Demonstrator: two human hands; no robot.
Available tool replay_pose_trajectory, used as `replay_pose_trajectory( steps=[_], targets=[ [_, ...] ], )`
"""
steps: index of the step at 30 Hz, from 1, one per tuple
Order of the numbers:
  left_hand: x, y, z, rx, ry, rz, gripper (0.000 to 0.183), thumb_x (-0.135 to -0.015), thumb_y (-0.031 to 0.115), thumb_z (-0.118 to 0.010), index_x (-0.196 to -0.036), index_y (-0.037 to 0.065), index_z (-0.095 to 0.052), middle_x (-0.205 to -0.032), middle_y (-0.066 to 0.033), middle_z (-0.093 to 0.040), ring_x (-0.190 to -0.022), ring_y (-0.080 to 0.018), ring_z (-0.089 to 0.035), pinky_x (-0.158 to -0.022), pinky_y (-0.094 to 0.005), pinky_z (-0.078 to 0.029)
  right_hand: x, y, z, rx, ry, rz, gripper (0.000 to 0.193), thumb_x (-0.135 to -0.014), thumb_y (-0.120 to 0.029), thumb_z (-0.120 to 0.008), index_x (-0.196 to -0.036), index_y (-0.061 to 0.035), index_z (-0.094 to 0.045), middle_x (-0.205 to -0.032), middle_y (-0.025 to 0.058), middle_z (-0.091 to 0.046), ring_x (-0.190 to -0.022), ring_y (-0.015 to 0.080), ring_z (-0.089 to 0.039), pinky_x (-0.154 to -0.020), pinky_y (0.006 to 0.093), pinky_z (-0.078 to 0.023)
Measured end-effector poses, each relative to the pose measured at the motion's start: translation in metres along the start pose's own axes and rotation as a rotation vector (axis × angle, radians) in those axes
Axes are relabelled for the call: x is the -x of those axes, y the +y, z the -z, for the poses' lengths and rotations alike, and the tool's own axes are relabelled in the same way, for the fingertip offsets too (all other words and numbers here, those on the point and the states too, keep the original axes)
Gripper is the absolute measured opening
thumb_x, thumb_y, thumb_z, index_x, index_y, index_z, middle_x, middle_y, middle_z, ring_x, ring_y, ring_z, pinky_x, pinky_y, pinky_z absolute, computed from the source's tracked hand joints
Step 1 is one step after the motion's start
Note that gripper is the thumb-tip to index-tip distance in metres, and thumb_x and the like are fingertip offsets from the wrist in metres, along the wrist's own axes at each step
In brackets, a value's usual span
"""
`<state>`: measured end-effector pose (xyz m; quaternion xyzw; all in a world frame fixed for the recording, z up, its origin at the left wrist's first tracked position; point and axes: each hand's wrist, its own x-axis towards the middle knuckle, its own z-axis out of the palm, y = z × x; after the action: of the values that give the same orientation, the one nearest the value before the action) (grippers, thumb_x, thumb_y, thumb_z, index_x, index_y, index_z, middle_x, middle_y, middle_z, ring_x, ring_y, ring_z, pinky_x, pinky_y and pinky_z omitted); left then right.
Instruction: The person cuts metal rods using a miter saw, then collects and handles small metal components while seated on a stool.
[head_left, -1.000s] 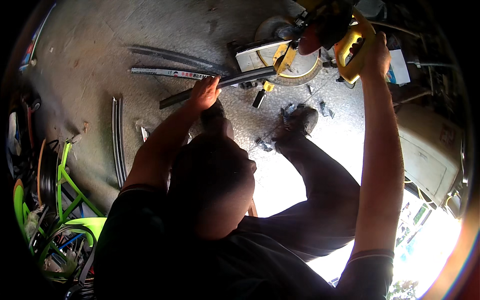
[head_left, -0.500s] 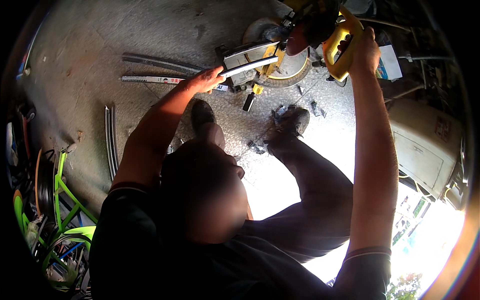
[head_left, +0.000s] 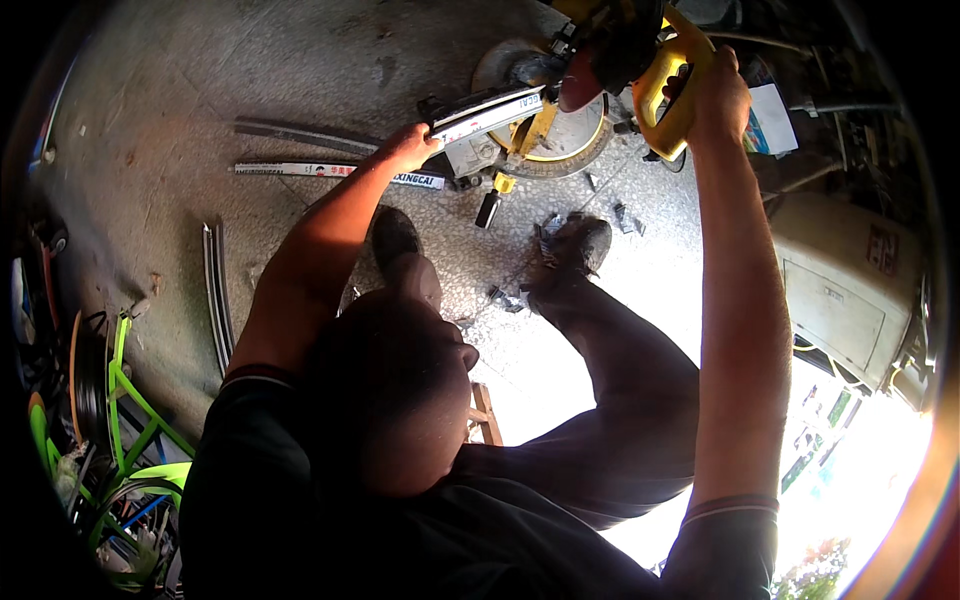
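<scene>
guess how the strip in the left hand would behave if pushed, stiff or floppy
The strip is probably stiff, jutting straight from the left hand. Its slender shape suggests it is light; its flat face makes rolling unlikely.

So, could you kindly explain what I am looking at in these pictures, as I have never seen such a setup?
There is no robot here: a wide fisheye camera on a person's head looks down, so straight edges bend near the rim. You see two bare hands. The right hand grips the yellow handle of what looks like a power saw. The left hand holds a long strip, its far end near the reddish disc. On the floor lie other strips and small dark scraps.
</scene>
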<state>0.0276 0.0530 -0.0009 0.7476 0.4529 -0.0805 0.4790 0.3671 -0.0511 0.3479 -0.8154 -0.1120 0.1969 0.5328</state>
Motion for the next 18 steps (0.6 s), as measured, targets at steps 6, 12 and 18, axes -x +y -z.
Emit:
replay_pose_trajectory(
  steps=[6,12,18],
  targets=[
    [0.015,0.014,0.001,-0.164,0.081,-0.003,0.058,-0.096,0.052,-0.057,-0.124,0.001,-0.064,-0.12,-0.0283,-0.069,-0.115,-0.0454,-0.065,-0.097,-0.0527,-0.051,0.003,-0.001,0.003,0.0,0.009,-0.004,0.059,-0.102,-0.042,-0.045,-0.123,0.0085,-0.066,-0.096,0.0185,-0.073,-0.069,0.0253,-0.075,-0.066,0.0384,-0.063],
    [0.013,-0.006,-0.014,-0.209,0.167,0.007,0.074,-0.098,0.064,-0.047,-0.138,0.002,-0.056,-0.136,-0.0282,-0.063,-0.126,-0.0459,-0.06,-0.105,-0.0539,-0.048,0.001,0.001,0.002,0.051,0.003,0.017,0.062,-0.103,-0.045,-0.041,-0.124,0.0081,-0.066,-0.099,0.0187,-0.074,-0.069,0.0249,-0.075,-0.07,0.0368,-0.062],
    [0.017,-0.01,-0.018,-0.194,0.184,0.073,0.08,-0.098,0.07,-0.047,-0.135,0.001,-0.061,-0.129,-0.0301,-0.066,-0.123,-0.0446,-0.063,-0.103,-0.0516,-0.049,-0.005,0.004,0.004,0.028,-0.025,0.018,0.062,-0.102,-0.044,-0.041,-0.124,0.008,-0.066,-0.099,0.0189,-0.074,-0.069,0.0243,-0.075,-0.071,0.0371,-0.061]
  ],
)
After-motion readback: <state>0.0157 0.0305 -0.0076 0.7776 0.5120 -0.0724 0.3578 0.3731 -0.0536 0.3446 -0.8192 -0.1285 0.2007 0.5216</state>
